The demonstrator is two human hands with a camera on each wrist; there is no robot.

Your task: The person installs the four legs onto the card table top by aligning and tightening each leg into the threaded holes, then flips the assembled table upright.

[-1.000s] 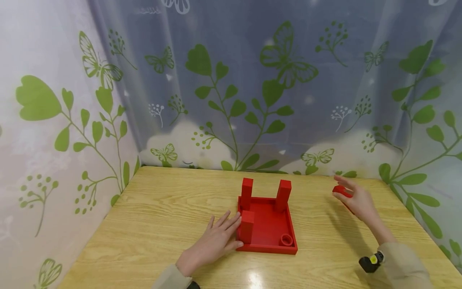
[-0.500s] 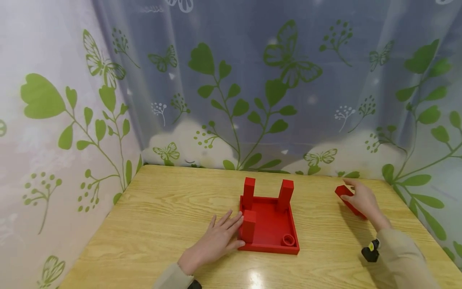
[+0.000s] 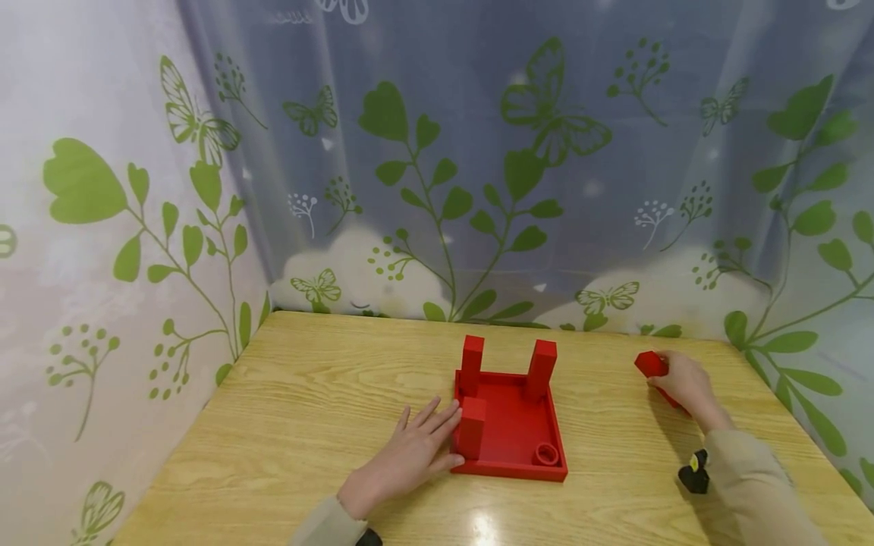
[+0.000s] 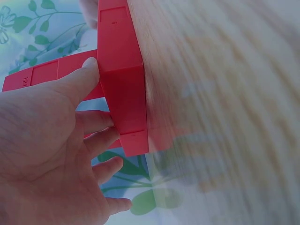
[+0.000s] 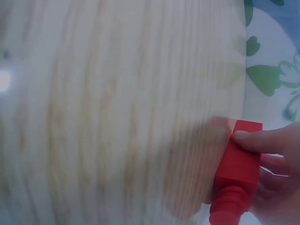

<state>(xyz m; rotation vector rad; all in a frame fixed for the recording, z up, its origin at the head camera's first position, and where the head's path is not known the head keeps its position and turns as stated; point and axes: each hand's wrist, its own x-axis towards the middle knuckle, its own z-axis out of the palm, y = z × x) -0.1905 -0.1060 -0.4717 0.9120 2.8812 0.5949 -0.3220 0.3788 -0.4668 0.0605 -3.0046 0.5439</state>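
A shallow square red tray (image 3: 508,471) lies on the table, with square red legs upright at three corners: near left (image 3: 471,429), far left and far right (image 3: 542,369). A round socket (image 3: 546,455) shows in its near right corner. My left hand (image 3: 406,456) rests against the tray's left side, fingers extended; in the left wrist view its thumb meets the tray edge beside a leg (image 4: 43,74). Off to the right, my right hand (image 3: 686,384) grips another red leg (image 3: 650,364) between thumb and fingers. The right wrist view shows the leg's threaded end (image 5: 229,201).
The wooden table (image 3: 328,379) carries the tray near its middle. A patterned curtain (image 3: 437,189) rises along the back edge, with more of it at both sides. Black straps with cameras (image 3: 694,474) sit at the wrists.
My right hand's fingers come down around the leg, and the leg shifts slightly as the grip changes. The left hand keeps its place at the tray; the head view moves a little.
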